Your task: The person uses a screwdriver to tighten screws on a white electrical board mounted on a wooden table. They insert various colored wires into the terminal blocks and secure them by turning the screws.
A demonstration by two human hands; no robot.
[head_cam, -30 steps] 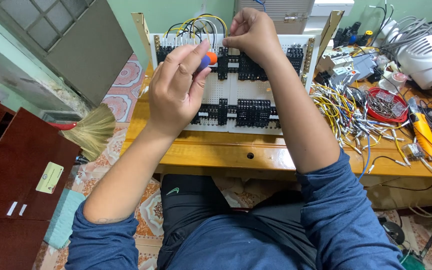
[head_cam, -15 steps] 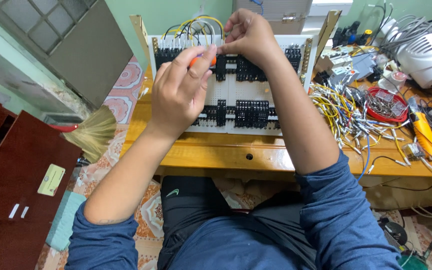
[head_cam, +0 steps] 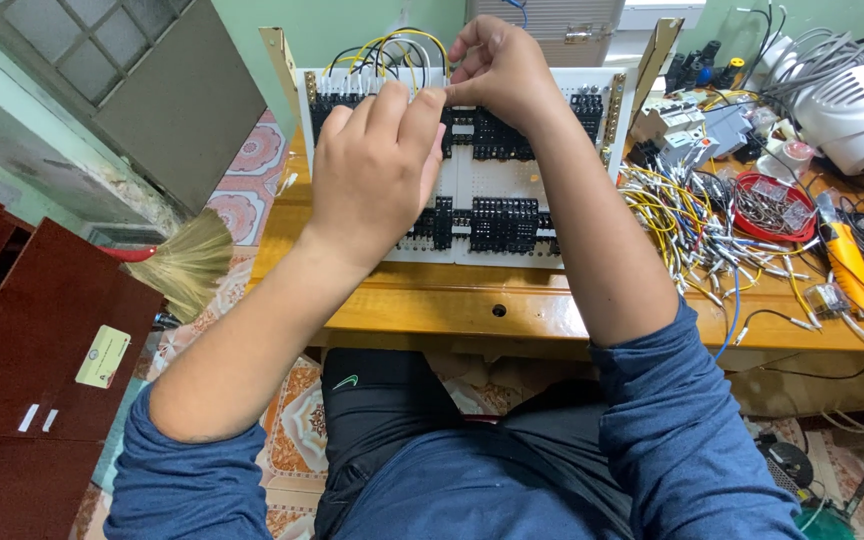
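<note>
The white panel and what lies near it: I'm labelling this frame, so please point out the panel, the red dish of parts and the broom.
white panel [head_cam: 482, 180], head view, bare face between the terminal rows.
red dish [head_cam: 797, 228], head view, its right rim.
broom [head_cam: 192, 262], head view, straw bristles.

Glossy varnished wood table [head_cam: 432, 300]; matt white panel [head_cam: 492, 180] with black plastic terminal blocks [head_cam: 507, 222]; plastic-sheathed wires [head_cam: 692, 215].

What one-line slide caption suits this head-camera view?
Both hands, left hand and right hand, work at the top row of a white wiring board on a wooden bench.
</note>
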